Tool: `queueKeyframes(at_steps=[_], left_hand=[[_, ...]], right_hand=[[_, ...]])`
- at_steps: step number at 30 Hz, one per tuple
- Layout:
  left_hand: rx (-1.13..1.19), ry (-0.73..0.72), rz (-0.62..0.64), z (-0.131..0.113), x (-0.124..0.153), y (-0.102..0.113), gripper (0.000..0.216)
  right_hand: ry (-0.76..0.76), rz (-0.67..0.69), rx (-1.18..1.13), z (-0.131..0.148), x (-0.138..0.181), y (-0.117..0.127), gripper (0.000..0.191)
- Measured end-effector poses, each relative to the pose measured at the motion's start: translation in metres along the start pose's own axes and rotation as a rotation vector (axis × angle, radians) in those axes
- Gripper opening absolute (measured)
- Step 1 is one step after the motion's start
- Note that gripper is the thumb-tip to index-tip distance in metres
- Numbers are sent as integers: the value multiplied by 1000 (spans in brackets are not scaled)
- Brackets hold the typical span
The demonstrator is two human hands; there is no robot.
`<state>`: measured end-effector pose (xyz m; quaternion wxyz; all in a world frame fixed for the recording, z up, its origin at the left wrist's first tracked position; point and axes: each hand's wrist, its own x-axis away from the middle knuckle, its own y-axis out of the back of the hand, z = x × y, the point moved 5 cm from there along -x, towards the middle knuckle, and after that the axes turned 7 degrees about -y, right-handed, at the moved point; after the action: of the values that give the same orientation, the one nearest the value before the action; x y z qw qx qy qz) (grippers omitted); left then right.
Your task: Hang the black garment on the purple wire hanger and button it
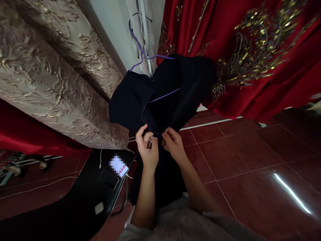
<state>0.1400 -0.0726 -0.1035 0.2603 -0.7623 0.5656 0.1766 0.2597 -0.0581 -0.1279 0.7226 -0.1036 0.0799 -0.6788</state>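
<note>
A black garment (140,97) hangs on a purple wire hanger (140,50) in front of me. My left hand (147,147) is closed and pinches the garment's neckline edge from the left. Beside it, my right hand (173,144) is also closed and grips the same edge. The two hands are almost touching at the bottom of the neck opening. Part of the hanger shows through the opening as a thin purple line.
A red dress with gold beadwork (250,57) hangs at the right. A champagne brocade gown (50,77) hangs at the left. A black table (82,201) at lower left carries a phone (120,167) on a cable. Dark red floor tiles (250,167) spread to the right.
</note>
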Motion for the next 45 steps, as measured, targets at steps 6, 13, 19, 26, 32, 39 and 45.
queueKeyframes(at_steps=[6,13,19,26,32,39,45], left_hand=[[-31,8,-28,-8,-5,17,47],[-32,74,67,-5,3,17,59],[-109,36,160,-5,2,17,63],[-285,132,299,20,6,15,86],[-308,189,180,42,9,16,8],[-518,7,211,68,-6,8,10],[-344,-174,395,27,-72,-4,24]], right_hand=[[-33,51,-80,7,6,-6,31],[-16,47,21,14,5,-12,35],[-109,0,1,2,3,-7,42],[-111,-63,-48,-10,1,4,51],[-105,93,59,-7,-9,-2,29],[249,70,-1,133,-88,-30,35],[382,47,100,187,-104,-45,39]])
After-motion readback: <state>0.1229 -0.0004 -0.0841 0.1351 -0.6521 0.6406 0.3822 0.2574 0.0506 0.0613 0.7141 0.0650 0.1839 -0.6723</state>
